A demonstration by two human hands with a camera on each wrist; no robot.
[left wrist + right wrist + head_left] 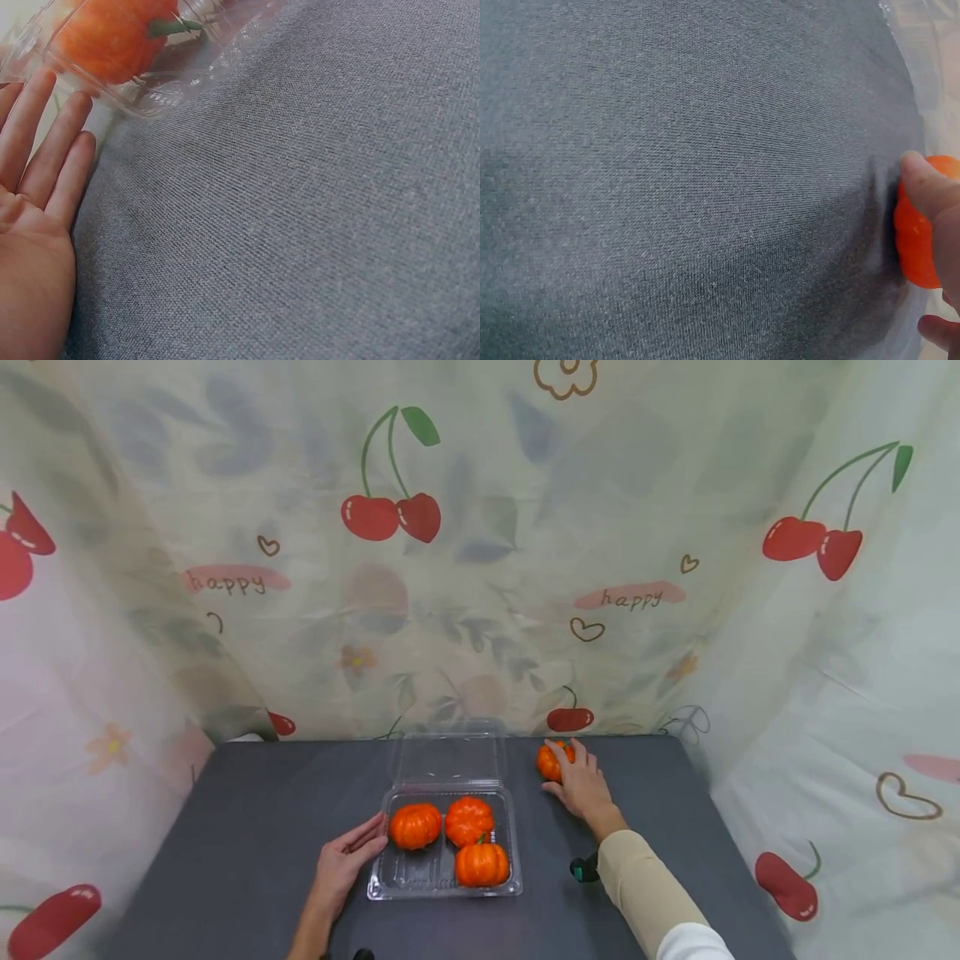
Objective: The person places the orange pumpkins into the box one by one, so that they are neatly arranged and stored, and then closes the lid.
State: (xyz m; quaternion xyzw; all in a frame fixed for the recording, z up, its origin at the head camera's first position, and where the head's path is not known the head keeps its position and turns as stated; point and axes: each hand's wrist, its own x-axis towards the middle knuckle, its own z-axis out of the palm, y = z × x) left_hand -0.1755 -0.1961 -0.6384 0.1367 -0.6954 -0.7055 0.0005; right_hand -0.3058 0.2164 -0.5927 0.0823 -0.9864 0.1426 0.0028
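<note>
The clear container [420, 875] is looking like thin, smooth plastic, its moulded rim throwing back bright glints — and its raised lid [450, 760] is showing the same see-through gloss. The orange pumpkins [416, 826] are shining with a slick finish over their ribbed skins. The grey table cover [277, 827] is showing a fine weave — matt, slightly rough-looking cloth. The curtain [480, 585] is hanging as thin, lightly creased sheeting; the beige sleeve [651, 885] is looking matt, like cloth.

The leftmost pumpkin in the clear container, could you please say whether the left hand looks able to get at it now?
Probably yes: the left hand is at the left side of the clear container, near the leftmost pumpkin, and the lid is open, so the way in from above looks free.
</note>
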